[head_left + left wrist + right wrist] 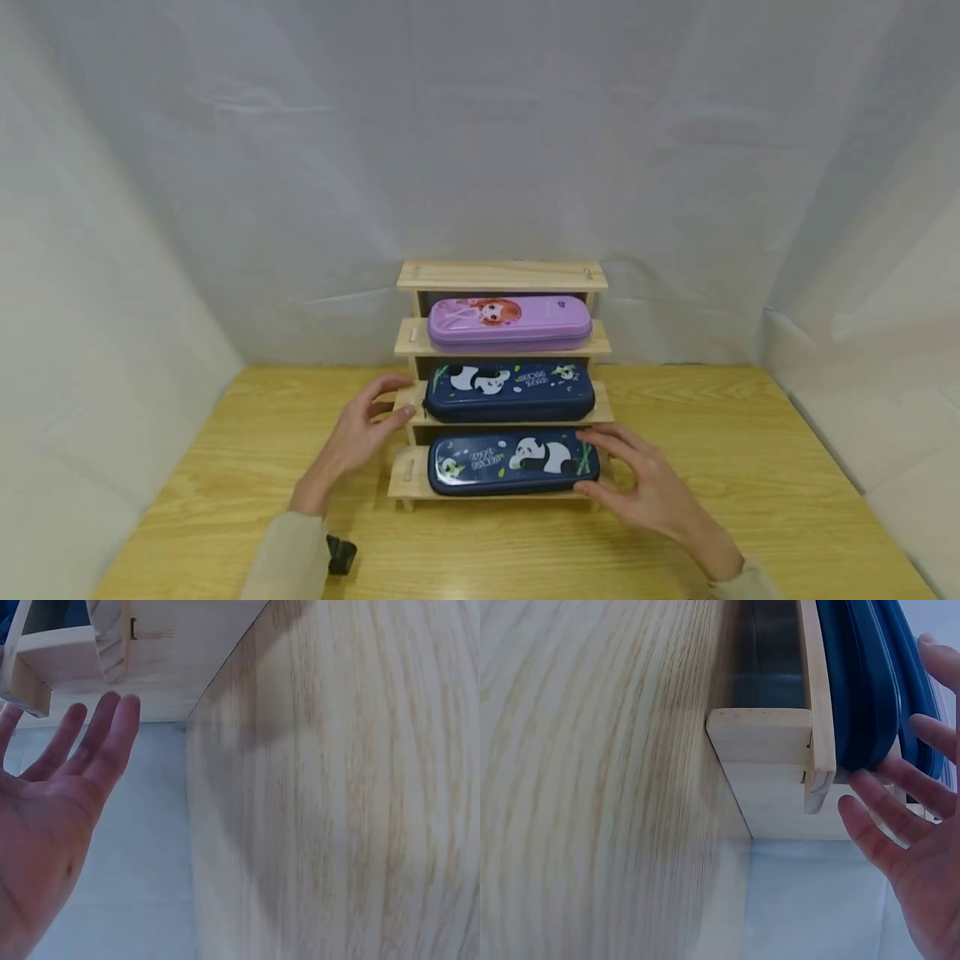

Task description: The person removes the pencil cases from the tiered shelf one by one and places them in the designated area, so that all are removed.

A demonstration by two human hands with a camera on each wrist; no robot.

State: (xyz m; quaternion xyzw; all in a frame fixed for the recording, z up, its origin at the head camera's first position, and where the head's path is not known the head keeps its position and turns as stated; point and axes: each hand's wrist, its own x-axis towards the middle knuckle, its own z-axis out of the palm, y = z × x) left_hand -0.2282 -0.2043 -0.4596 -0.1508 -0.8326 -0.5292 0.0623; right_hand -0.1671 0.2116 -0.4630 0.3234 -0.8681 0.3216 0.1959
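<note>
A stepped wooden rack (pixel 501 276) bears three pencil cases, one above another. On its lowest shelf lies a dark blue panda pencil case (pixel 480 475), at whose right end my right hand (pixel 648 487) stands. Thumb and index finger reach over that end's corners; the other fingers look spread and fairly straight in the right wrist view. A second blue panda pencil case (pixel 525 406) occupies the shelf above. Beside that shelf's left end is my left hand (pixel 360 432), fingers loosely bent, holding nothing. Its palm shows in the left wrist view.
Higher up on the rack is a purple pencil case (pixel 540 321) with a red-haired cartoon girl. The rack stands on a wood-grain table (pixel 247 467). White sheeting (pixel 480 125) encloses the back and sides. A black object (pixel 341 555) shows at the left sleeve.
</note>
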